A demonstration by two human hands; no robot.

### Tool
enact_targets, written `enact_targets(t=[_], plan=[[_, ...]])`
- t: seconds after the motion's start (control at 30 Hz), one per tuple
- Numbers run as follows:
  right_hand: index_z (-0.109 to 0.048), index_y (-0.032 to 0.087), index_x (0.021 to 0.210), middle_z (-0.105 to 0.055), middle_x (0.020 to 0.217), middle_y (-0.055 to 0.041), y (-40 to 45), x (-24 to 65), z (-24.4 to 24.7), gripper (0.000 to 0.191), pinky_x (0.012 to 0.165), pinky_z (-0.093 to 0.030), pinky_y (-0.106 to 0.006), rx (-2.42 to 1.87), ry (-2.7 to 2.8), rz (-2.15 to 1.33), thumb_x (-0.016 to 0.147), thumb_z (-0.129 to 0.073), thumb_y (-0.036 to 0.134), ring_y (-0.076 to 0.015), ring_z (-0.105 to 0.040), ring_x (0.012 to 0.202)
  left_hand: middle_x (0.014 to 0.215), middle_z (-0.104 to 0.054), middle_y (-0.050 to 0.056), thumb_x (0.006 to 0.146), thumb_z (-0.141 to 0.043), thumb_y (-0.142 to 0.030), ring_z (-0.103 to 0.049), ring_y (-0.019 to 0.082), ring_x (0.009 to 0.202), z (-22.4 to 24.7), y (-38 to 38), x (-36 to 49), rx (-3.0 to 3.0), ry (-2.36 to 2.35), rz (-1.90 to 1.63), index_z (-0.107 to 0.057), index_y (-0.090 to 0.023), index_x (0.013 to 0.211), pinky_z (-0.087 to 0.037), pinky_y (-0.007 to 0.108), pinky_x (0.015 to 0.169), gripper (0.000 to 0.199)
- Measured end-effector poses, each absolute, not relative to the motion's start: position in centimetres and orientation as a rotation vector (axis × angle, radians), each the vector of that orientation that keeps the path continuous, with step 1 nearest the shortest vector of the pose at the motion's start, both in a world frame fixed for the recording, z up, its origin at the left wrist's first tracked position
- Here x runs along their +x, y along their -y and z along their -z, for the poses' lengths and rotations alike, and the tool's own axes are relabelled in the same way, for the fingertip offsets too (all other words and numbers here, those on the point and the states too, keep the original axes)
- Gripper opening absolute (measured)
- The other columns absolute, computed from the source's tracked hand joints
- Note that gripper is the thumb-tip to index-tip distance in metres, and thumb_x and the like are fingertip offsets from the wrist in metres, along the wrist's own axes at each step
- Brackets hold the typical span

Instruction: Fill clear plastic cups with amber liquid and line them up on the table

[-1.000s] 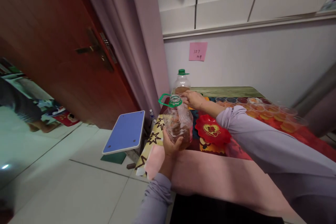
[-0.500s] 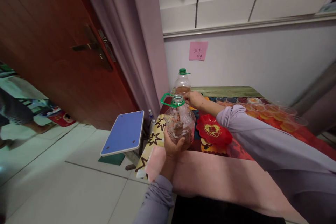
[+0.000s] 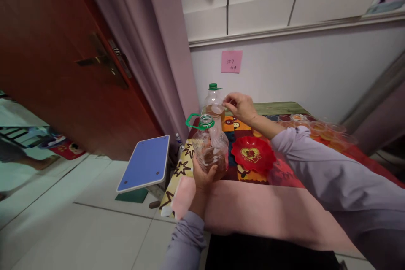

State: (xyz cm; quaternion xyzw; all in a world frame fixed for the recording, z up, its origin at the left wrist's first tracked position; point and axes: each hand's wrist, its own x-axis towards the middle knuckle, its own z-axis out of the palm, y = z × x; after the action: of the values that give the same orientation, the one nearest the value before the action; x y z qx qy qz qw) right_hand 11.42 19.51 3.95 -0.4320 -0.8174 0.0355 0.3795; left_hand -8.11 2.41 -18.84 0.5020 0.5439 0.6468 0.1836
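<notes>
My left hand point(image 3: 205, 174) is wrapped around the lower side of a large clear plastic bottle point(image 3: 210, 145) that holds brownish liquid. The bottle stands uncapped, a green carrying ring point(image 3: 193, 122) around its neck. Just above and right of its mouth, my right hand point(image 3: 241, 106) pinches a small clear plastic piece point(image 3: 217, 108) with a rounded end; its exact kind is hard to make out. Behind is a second bottle point(image 3: 212, 96) with a green cap, partly hidden, also containing brownish liquid. A red scalloped plate point(image 3: 268, 156) with a gold heart lies right of the left hand.
Several clear cups point(image 3: 335, 128) of orange and reddish drink crowd the table's right side. A blue-topped stool point(image 3: 146, 161) stands left of the table, near a small water bottle point(image 3: 178, 139). A brown door point(image 3: 63, 93) and a person's leg point(image 3: 23, 158) are farther left.
My right hand has lifted up and right from behind the bottle's mouth, raising the clear plastic piece. The left hand keeps its hold on the bottle. The view has shifted slightly.
</notes>
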Motion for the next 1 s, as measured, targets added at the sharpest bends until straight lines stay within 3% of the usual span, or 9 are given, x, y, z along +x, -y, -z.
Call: enact_targets(t=[0.1, 0.3, 0.43, 0.63, 0.83, 1.0], plan=[[-0.079, 0.020, 0.106, -0.080, 0.103, -0.0074, -18.0, 15.9, -2.5, 0.016, 0.083, -0.048, -0.030, -1.104, 2.100, -0.031, 0.101, -0.066, 0.028, -0.0216, -0.070, 0.088, 0.135, -0.073, 0.021, 0.074, -0.083, -0.074, -0.073, 0.040, 0.125, 19.1, -2.7, -8.3, 1.413, -1.550, -1.825, -0.047, -0.018, 0.154, -0.058, 0.055, 0.105, 0.104], [-0.081, 0.021, 0.107, -0.081, 0.114, -0.0118, -13.9, 22.4, 7.5, 0.019, 0.079, -0.048, -0.030, -1.424, 2.361, -0.108, 0.100, -0.064, 0.022, -0.0246, -0.073, 0.097, 0.137, -0.071, 0.020, 0.073, -0.081, -0.077, -0.073, 0.037, 0.124, 18.9, -3.2, -8.3, 1.424, -1.568, -1.841, -0.047, -0.018, 0.152, -0.059, 0.051, 0.105, 0.105], [-0.082, 0.019, 0.109, -0.081, 0.117, -0.0128, -13.2, 23.1, 11.1, 0.021, 0.076, -0.048, -0.029, -1.485, 2.376, -0.152, 0.101, -0.062, 0.024, -0.0244, -0.074, 0.097, 0.135, -0.072, 0.021, 0.074, -0.080, -0.078, -0.074, 0.036, 0.122, 18.6, -3.2, -8.1, 1.429, -1.602, -1.856, -0.048, -0.016, 0.150, -0.060, 0.049, 0.103, 0.104], [-0.083, 0.019, 0.117, -0.079, 0.126, -0.0145, -13.6, 22.9, 11.7, 0.028, 0.079, -0.053, -0.030, -1.494, 2.386, -0.173, 0.098, -0.063, 0.023, -0.0251, -0.076, 0.099, 0.136, -0.071, 0.021, 0.076, -0.076, -0.081, -0.074, 0.035, 0.124, 18.0, -3.2, -7.8, 1.467, -1.596, -1.862, -0.048, -0.016, 0.148, -0.059, 0.049, 0.106, 0.101], [-0.081, 0.022, 0.126, -0.081, 0.122, -0.0137, -13.1, 24.0, 11.0, 0.033, 0.087, -0.056, -0.031, -1.455, 2.338, -0.187, 0.096, -0.071, 0.030, -0.0255, -0.077, 0.101, 0.135, -0.071, 0.021, 0.077, -0.076, -0.080, -0.074, 0.035, 0.122, 17.9, -3.1, -7.8, 1.471, -1.601, -1.853, -0.048, -0.015, 0.148, -0.059, 0.050, 0.105, 0.100], [-0.082, 0.020, 0.108, -0.082, 0.110, -0.0127, -11.8, 22.1, 10.3, 0.024, 0.088, -0.058, -0.037, -1.223, 1.892, -0.428, 0.098, -0.069, 0.038, -0.0247, -0.076, 0.093, 0.132, -0.072, 0.019, 0.077, -0.078, -0.078, -0.075, 0.034, 0.120, 18.2, -3.1, -7.8, 1.451, -1.598, -1.860, -0.050, -0.016, 0.145, -0.059, 0.049, 0.104, 0.096]])
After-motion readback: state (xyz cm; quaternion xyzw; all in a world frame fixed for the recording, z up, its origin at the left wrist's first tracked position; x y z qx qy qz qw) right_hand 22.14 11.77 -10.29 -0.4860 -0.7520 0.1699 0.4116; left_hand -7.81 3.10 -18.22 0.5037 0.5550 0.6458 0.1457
